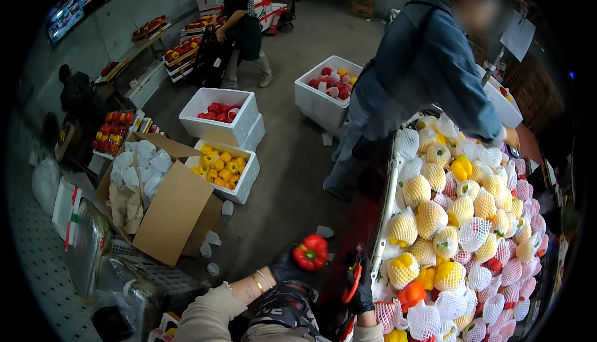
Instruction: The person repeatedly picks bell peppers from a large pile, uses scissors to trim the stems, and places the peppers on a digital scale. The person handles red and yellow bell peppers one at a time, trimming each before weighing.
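In my black-gloved left hand (286, 268) is a red bell pepper (311, 252), held stem up in front of my body. My right hand (362, 295), also gloved in black, is closed around red-handled shears (352, 284); their blades are hard to make out. Just right of that hand lies a broad heap of yellow and red bell peppers (431, 219), most in white or pink foam nets. A bare orange-red pepper (411, 295) and an empty-looking foam net (425, 321) lie at the heap's near edge.
Left stands an open cardboard box (171, 217) of foam nets. Beyond are white foam boxes of yellow peppers (241, 186) and red peppers (242, 131), and another mixed box (305, 96). A co-worker (429, 62) leans over the heap; another person (242, 31) works farther back. Loose nets litter the floor.
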`<state>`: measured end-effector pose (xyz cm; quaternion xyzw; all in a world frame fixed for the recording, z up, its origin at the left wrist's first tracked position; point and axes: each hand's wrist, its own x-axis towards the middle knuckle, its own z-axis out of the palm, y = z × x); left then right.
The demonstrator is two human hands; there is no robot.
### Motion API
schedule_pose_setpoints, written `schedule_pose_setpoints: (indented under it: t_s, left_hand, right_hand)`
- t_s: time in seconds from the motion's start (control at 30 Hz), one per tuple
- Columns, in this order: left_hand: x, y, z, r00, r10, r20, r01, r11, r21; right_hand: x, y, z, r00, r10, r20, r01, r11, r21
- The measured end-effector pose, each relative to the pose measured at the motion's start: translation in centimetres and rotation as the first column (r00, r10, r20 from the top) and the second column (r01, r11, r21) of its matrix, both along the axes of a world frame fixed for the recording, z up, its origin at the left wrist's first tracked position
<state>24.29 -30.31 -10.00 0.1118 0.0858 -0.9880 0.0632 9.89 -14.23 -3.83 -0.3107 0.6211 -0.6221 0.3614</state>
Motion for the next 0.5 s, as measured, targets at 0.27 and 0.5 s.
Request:
schedule_pose_setpoints:
  t_s: [0.27,0.5]
  left_hand:
    - [3.3,-21.9,4.5,0.53,0.836,0.145,-0.784,0.547,-0.293]
    - [-1.2,-18.8,-5.4,0.889,0.455,0.053,-0.452,0.89,-0.062]
  right_hand:
    - [-1.2,4.4,-0.2,0.971,-0.168,0.171,0.144,0.979,0.141]
    - [1.9,9.3,-1.2,0.911,-0.302,0.28,0.26,0.949,0.176]
